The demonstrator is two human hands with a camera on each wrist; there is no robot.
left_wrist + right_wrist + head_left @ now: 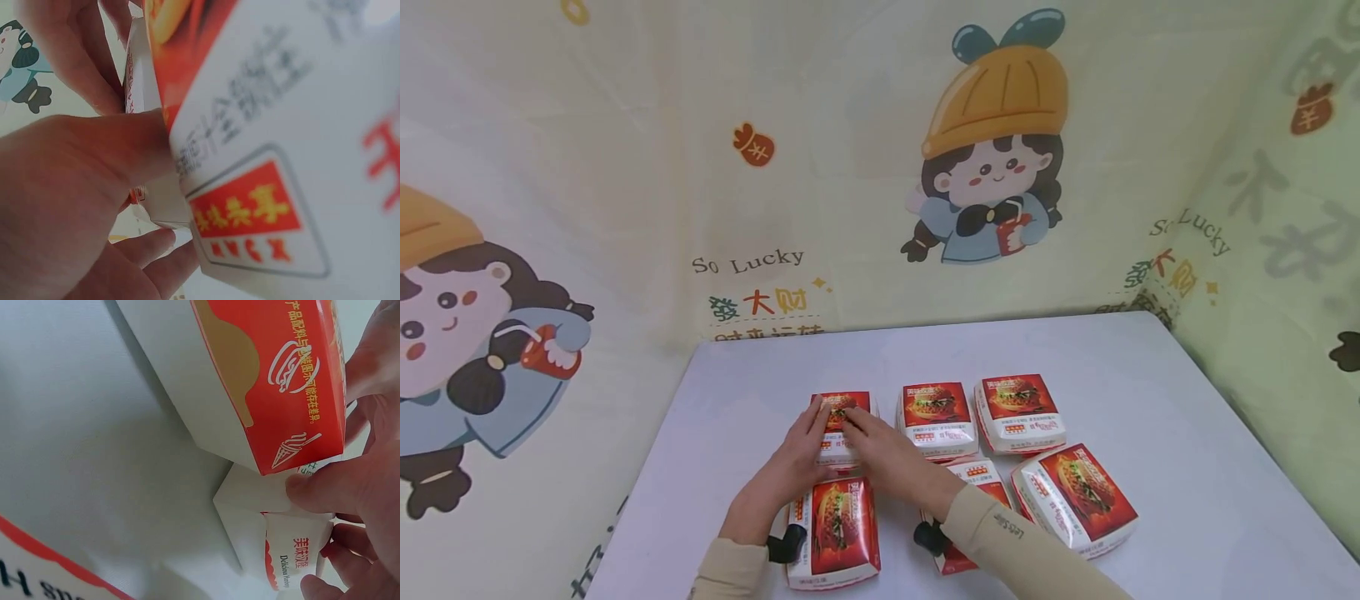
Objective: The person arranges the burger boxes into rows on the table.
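Note:
In the head view both hands are on the far-left hamburger box point(847, 450), a red-and-white carton with a burger picture on its lid. My left hand point(793, 458) grips it from the left, and my right hand point(887, 454) holds it from the right, fingers over the lid. The left wrist view shows the left thumb point(134, 147) against the box's near side, partly hidden by a closer box point(250, 169). In the right wrist view the right thumb point(325, 487) touches the held box point(300, 547), with fingers bent around its end.
Just in front lies another hamburger box point(842, 533), under the left wrist. To the right stand more such boxes: two at the back point(936, 417), one angled box point(1078, 500), and one partly covered by the right forearm point(977, 479). All rest on a white table point(752, 375).

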